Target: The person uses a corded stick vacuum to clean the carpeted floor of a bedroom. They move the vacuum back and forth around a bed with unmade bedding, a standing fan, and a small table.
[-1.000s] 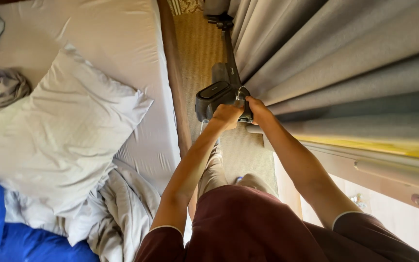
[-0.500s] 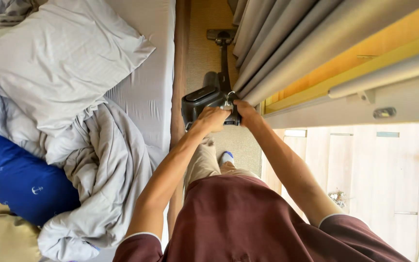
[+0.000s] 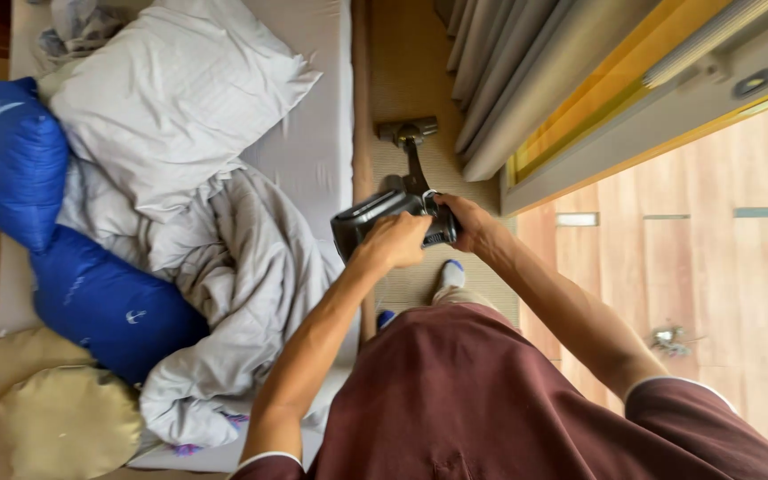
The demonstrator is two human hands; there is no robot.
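Seen from above, a bedroom with a narrow strip of tan carpet between a mattress on the left and grey curtains on the right. Both hands grip a dark grey handheld stick vacuum over the strip, apparently to steer it. Left hand curls its fingers over the body; right hand wraps the handle. Its floor head lies farther along the carpet. White pillow, crumpled grey duvet and blue cushions crowd the bed. No labels legible.

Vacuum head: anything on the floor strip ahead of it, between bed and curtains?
Nothing visible. The vacuum head sits on bare tan floor; the bed borders its left, the curtains hang close on its right.
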